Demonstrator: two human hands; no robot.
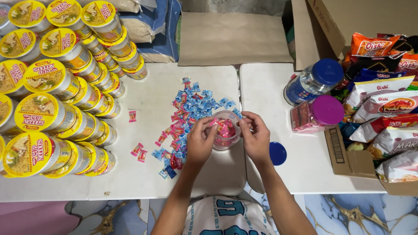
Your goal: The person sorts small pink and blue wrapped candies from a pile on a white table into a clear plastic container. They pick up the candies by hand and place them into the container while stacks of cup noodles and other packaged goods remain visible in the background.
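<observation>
Left hand (199, 141): its grip is closed around the left wall of a small clear jar (226, 130), fingertips pinching a pink sweet at the rim.
Right hand (256, 138): its grip is clamped on the jar's right wall, thumb and fingers curled against the plastic.
Clear jar: open-topped, partly full of pink wrapped sweets, standing on the white worktop (152, 174) between the two hands, near the front edge.
Loose sweets (191, 106): blue and pink wrapped pieces scattered behind and to the left of the jar; a few pink strays (132, 115) lie apart, further left.
Blue lid (277, 153): flat on the worktop just right of the right wrist.
Other jars: a pink-lidded jar (317, 114) and a blue-lidded jar (314, 81) lie on their sides to the right.
Cup noodles (52, 87): yellow-lidded cups stacked along the left.
Snack bags (383, 104): piled in a cardboard box (352, 159) at the far right.
</observation>
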